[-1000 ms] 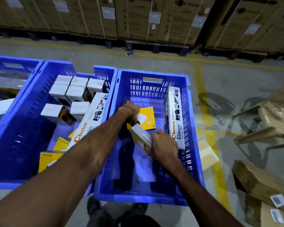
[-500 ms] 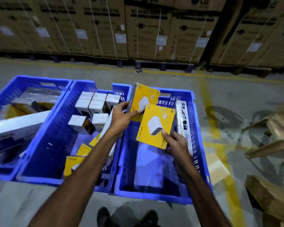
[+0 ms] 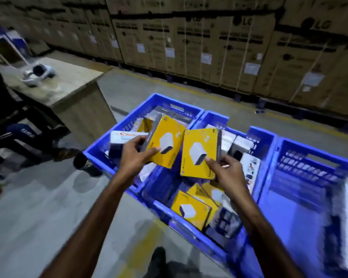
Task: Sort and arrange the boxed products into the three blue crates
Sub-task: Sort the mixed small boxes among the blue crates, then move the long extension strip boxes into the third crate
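Centre frame, the left hand (image 3: 133,157) grips a yellow charger box (image 3: 165,144), thumb on its face. Just right of it, the right hand (image 3: 227,173) pinches a second yellow charger box (image 3: 200,152) by its lower edge. Both are held above the left crate (image 3: 96,152) and middle crate (image 3: 264,137). More yellow boxes (image 3: 191,209) lie in the middle crate; the right crate (image 3: 301,145) stands at the frame's right.

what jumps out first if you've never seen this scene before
The two bright yellow boxes held up in the middle: the left hand grips one yellow box, the right hand the other yellow box, over the blue crates. More yellow boxes lie in the middle crate below, and a wall of brown cartons fills the background.
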A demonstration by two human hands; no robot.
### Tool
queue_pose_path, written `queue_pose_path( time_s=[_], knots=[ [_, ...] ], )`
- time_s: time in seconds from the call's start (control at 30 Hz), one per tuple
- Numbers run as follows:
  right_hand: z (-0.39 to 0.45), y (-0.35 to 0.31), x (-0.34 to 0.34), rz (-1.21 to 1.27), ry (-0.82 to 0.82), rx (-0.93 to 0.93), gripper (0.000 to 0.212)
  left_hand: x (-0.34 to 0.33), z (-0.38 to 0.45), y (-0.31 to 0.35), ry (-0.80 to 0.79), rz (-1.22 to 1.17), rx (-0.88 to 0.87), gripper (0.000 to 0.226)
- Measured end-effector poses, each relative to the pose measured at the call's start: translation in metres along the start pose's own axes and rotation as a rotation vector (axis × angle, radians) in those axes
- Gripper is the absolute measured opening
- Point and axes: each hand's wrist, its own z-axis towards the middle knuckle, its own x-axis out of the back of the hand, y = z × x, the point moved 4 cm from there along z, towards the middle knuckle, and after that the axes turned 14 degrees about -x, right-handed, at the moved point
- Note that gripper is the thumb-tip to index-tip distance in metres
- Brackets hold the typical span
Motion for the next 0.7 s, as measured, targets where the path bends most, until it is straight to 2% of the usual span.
queue_pose_path(
  time_s=[0.13,0.23,0.33,0.43,0.5,0.6,0.7],
  knots=[
    [0.035,-0.038,-0.073,-0.378,0.058,0.178,0.037,0.082,0.071,-0.008,-0.062,0.178,-0.151,0.032],
    [0.056,-0.062,-0.130,-0.643,-0.018,0.247,0.043,0.123,0.131,-0.018,-0.128,0.219,-0.214,0.038],
    [0.069,-0.072,-0.180,-0.888,-0.114,0.303,0.052,0.137,0.188,-0.026,-0.276,0.297,-0.259,0.043],
    [0.075,-0.064,-0.223,-1.074,-0.202,0.346,0.048,0.126,0.234,-0.042,-0.417,0.319,-0.245,0.036],
    [0.076,-0.055,-0.249,-1.079,-0.252,0.347,0.046,0.112,0.256,-0.060,-0.481,0.335,-0.206,0.032],
    [0.076,-0.048,-0.280,-0.897,-0.318,0.348,0.032,0.089,0.278,-0.100,-0.604,0.395,-0.101,0.035],
    [0.079,-0.050,-0.281,-0.723,-0.281,0.342,0.020,0.076,0.281,-0.122,-0.596,0.443,-0.068,0.035]
  ],
)
